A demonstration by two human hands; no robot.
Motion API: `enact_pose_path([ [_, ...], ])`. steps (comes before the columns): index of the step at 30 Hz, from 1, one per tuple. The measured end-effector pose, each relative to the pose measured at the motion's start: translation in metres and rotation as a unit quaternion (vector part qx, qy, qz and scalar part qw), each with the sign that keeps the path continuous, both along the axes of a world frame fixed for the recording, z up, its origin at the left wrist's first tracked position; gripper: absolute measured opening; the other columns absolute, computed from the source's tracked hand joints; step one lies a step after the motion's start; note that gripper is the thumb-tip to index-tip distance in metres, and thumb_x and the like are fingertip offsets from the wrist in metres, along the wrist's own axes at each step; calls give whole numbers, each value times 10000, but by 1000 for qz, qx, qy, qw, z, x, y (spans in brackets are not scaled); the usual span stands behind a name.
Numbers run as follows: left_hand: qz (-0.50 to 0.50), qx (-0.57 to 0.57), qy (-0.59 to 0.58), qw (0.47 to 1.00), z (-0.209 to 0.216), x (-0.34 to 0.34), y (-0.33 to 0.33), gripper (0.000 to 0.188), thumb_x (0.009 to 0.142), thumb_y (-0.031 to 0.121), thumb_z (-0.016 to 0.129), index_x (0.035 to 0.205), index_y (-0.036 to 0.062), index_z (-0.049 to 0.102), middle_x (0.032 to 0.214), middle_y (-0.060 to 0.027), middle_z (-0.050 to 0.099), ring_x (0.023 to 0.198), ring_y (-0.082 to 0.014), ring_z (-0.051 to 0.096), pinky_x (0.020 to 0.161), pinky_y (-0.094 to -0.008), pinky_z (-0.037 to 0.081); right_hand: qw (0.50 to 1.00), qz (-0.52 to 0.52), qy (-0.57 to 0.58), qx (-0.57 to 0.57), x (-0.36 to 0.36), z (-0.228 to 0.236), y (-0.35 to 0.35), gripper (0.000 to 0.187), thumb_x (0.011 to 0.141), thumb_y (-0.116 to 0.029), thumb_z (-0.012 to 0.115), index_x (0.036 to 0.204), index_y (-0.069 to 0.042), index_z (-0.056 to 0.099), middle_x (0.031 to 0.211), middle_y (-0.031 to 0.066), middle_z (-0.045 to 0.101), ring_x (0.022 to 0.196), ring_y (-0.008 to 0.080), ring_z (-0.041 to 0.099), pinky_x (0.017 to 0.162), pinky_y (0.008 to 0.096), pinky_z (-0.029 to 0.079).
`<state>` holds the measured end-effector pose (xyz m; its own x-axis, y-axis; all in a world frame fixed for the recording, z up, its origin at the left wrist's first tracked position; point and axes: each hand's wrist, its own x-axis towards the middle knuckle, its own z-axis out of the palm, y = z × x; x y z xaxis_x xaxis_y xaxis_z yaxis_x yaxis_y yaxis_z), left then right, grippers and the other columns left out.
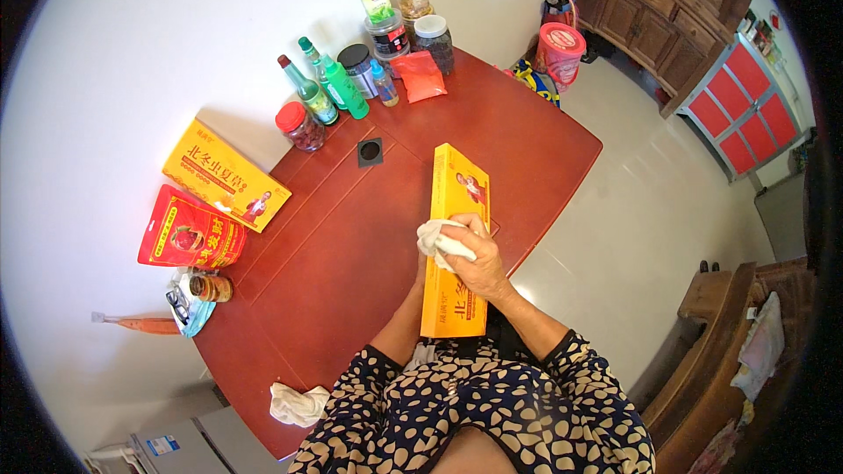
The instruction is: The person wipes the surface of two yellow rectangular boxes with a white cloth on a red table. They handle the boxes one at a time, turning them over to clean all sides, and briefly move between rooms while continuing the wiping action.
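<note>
A long yellow cardboard box (458,298) stands tilted in front of me at the table's near edge, its printed face turned to the right. Behind its left side goes my left hand (420,284), which holds it; only the wrist and forearm show, and the fingers are hidden. My right hand (479,260) is closed around a crumpled white cloth (443,244), pressed against the middle of the box. The box's far end points toward the middle of the reddish-brown table (342,237).
Along the wall are a second yellow box (226,174), a red pouch (195,233), a small jar (211,287), several bottles (307,89) and jars (432,42), and an orange packet (420,76). Another white cloth (299,404) lies at the near left edge. A wooden bench (702,369) stands right.
</note>
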<state>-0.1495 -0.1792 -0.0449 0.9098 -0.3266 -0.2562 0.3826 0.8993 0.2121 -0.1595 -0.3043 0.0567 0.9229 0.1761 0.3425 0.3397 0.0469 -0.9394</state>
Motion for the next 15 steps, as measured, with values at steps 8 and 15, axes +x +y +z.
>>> enact_pose_path([
  [8, -60, 93, 1, 994, 56, -10, 11, 631, 934, 575, 462, 1319, 75, 457, 1155, -132, 589, 1009, -218, 636, 841, -351, 556, 989, -52, -74, -120, 4, -12, 0, 358, 757, 20, 668, 1111, -37, 665, 1049, 134, 529, 1025, 284, 544, 873, 359, 461],
  [15, -101, 221, -18, 970, 68, -14, 12, 542, 912, 247, 575, 1383, 50, 390, 1222, -148, 577, 1057, -237, 626, 888, -361, 543, 955, -145, -66, -251, 33, -37, -7, 373, 759, -51, 673, 1131, -41, 650, 1030, 142, 521, 991, 309, 522, 854, 393, 446],
])
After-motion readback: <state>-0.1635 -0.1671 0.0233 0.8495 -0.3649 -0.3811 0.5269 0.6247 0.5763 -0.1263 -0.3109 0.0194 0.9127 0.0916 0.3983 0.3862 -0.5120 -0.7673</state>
